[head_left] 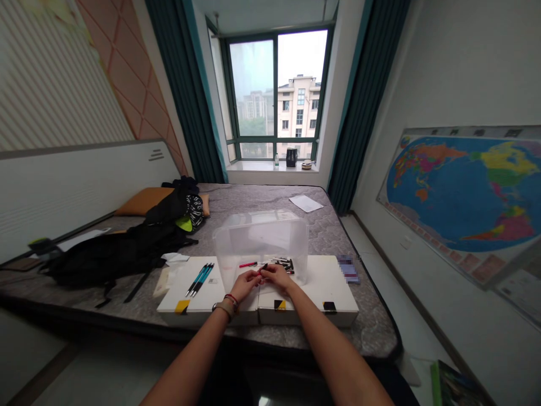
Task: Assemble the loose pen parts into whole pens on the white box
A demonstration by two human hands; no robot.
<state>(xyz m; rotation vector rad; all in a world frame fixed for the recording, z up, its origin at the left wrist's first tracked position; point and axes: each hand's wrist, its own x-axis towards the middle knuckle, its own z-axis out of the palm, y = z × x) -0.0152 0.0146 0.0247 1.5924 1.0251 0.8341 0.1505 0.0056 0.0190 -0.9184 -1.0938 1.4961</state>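
My left hand and my right hand meet in front of a clear plastic bin lying on its side. Between the fingertips of both is a small red and black pen part, mostly covered by the fingers. A red pen lies just beyond my left hand. Several black and silver pen parts are piled beyond my right hand, inside the bin's opening. On the left, several blue and black pens lie side by side on a white box.
A second white box adjoins the first on the mattress. A black backpack and an orange pillow are at the left. A paper sheet lies behind the bin. The mattress edge runs along the right.
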